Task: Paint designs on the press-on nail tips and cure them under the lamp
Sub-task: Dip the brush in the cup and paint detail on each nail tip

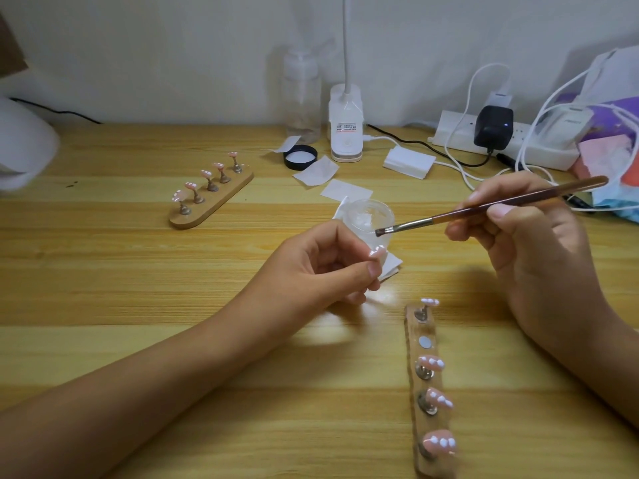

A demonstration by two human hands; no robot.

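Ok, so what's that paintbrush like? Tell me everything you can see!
The paintbrush is long and thin: a shiny reddish-brown handle that looks wooden, a silver metal collar and a small flat tuft of dark bristles. The right hand pinches the handle near its middle between thumb and fingers. It slants, bristles down to the left, handle end up to the right. The bristles are at the near rim of a small clear jar; whether they touch it is hard to tell.
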